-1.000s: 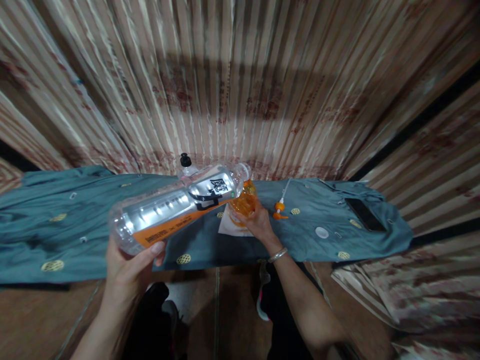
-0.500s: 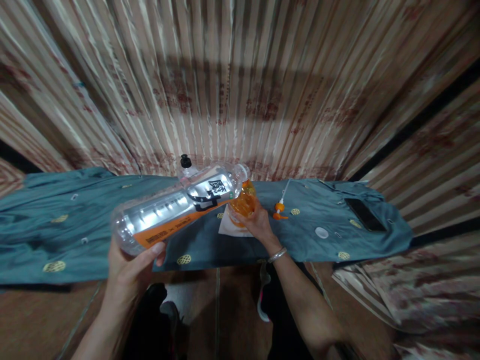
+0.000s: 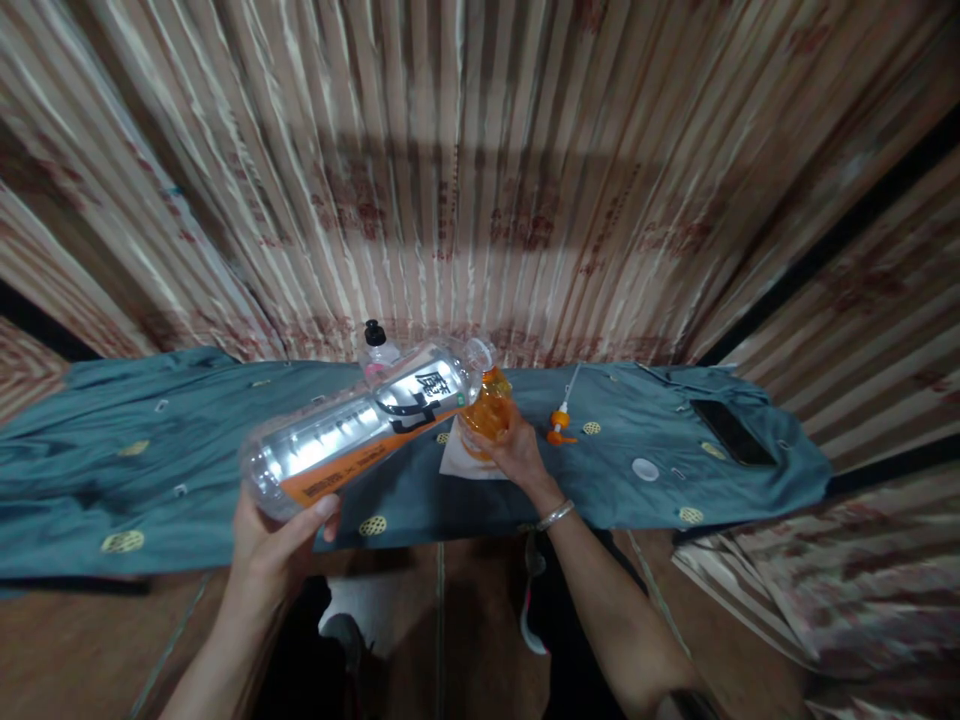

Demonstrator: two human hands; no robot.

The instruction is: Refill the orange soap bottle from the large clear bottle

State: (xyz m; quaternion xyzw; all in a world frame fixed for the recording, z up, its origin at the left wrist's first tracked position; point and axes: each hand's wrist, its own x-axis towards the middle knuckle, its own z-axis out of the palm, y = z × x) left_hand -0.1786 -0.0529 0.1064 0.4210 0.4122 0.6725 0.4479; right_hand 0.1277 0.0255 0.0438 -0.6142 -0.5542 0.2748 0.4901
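My left hand (image 3: 281, 540) is closed round the base end of a large clear plastic bottle (image 3: 360, 435) with a silver and orange label. The bottle is tilted, its open neck up and to the right, over the top of an orange bottle (image 3: 487, 410). My right hand (image 3: 519, 445) grips that orange bottle, which stands on a white tissue (image 3: 463, 458). Whether liquid passes between the two I cannot tell. To the right lies an orange pump head (image 3: 559, 425) with a pale tube. Behind the large bottle, a bottle with a black cap (image 3: 375, 335) is partly hidden.
A teal patterned cloth (image 3: 622, 500) covers the narrow table. On its right side lie a black phone (image 3: 731, 432) and a small white disc (image 3: 644, 469). A striped curtain (image 3: 480, 180) hangs right behind the table.
The large bottle and my left hand have shifted slightly right and down in view. The whole scene sits a little lower. Both hands keep their holds.
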